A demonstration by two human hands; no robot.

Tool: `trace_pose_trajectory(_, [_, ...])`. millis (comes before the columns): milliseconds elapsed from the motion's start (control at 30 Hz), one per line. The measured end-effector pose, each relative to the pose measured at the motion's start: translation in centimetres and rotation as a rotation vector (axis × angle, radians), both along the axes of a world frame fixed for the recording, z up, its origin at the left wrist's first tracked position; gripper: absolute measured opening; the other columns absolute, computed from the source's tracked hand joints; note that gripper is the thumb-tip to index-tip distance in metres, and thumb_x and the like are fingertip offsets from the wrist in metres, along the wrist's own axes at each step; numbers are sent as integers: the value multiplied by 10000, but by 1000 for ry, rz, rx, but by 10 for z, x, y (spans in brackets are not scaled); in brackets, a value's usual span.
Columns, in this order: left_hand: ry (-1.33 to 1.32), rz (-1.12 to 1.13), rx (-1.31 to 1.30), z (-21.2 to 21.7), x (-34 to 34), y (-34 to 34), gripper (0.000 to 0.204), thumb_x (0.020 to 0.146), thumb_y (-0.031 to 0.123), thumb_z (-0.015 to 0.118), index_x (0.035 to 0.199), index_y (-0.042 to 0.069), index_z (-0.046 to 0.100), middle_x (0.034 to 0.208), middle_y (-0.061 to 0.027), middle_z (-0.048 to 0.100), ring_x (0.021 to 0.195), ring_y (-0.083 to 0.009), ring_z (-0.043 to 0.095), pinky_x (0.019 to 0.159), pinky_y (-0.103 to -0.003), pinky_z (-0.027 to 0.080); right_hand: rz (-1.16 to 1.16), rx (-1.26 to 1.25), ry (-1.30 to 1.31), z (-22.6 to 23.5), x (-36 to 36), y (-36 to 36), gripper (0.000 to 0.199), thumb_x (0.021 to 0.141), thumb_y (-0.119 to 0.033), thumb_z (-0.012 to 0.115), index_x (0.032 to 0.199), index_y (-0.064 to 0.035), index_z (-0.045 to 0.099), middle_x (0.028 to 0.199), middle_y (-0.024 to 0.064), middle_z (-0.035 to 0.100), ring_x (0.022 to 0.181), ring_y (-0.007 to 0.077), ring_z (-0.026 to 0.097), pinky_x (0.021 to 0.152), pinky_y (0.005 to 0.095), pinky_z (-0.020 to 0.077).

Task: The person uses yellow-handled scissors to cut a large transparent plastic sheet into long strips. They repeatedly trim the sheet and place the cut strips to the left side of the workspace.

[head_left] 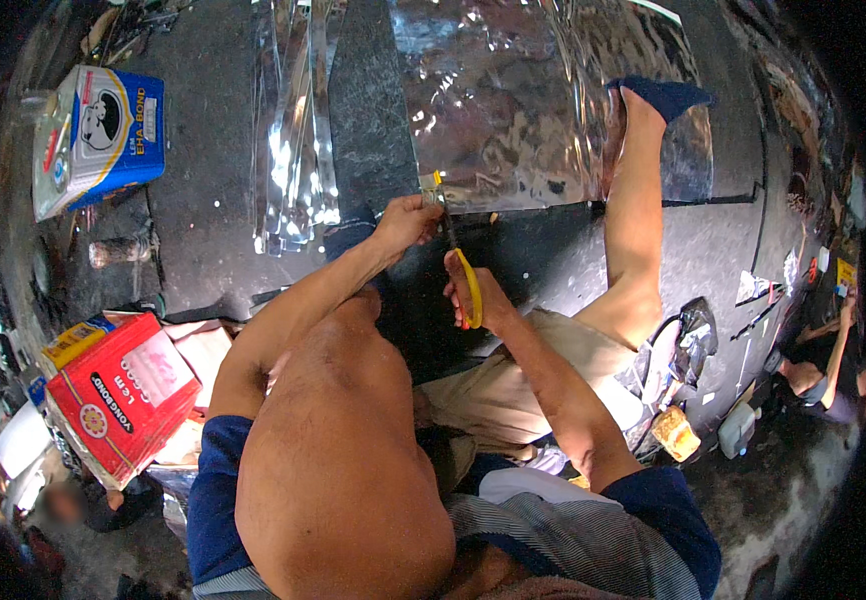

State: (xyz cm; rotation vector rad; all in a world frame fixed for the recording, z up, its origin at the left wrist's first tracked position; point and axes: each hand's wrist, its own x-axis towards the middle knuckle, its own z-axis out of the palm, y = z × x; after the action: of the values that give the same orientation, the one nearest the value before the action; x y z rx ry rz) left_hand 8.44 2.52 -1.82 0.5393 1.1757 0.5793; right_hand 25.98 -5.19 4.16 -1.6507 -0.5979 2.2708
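Head view: left hand [405, 220] pinches the near edge of the silver foil sheet [523, 110] on the floor; right hand [475, 292] grips yellow-handled scissors [458, 262]. Foil looks thin, light, crease-prone; best held beside the cut.

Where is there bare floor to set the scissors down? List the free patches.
Bare dark floor lies between the blue-and-white tin and the foil strips, and right of the outstretched leg, below the foil sheet. Crowded: around the red carton, and where the left hand and right hand work the yellow-handled scissors.
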Motion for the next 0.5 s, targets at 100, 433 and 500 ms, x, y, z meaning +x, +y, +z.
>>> trace_pose_trajectory(100, [-4,10,-18,2,0,1,161,905,159,573,771,72,592,622,9,539,504,-87,479,448,-228,353,34,6,-88,12,-6,6,562,811,-575,601,711,-23,569,498,15,490,352,154,505,319,295,438])
trace_pose_trajectory(433, [29,-88,-3,13,-8,5,131,928,153,528,922,49,607,745,-4,560,583,-84,470,490,-237,356,27,81,-38,-1,-8,19,637,783,-645,591,672,-18,564,485,44,495,347,171,522,301,309,438])
trace_pose_trajectory(500, [22,-62,-17,20,-5,7,141,936,146,510,932,38,602,729,-6,551,577,-83,464,483,-238,347,5,100,-27,-8,-11,28,593,830,-583,572,669,-12,563,483,45,497,345,175,520,301,308,433])
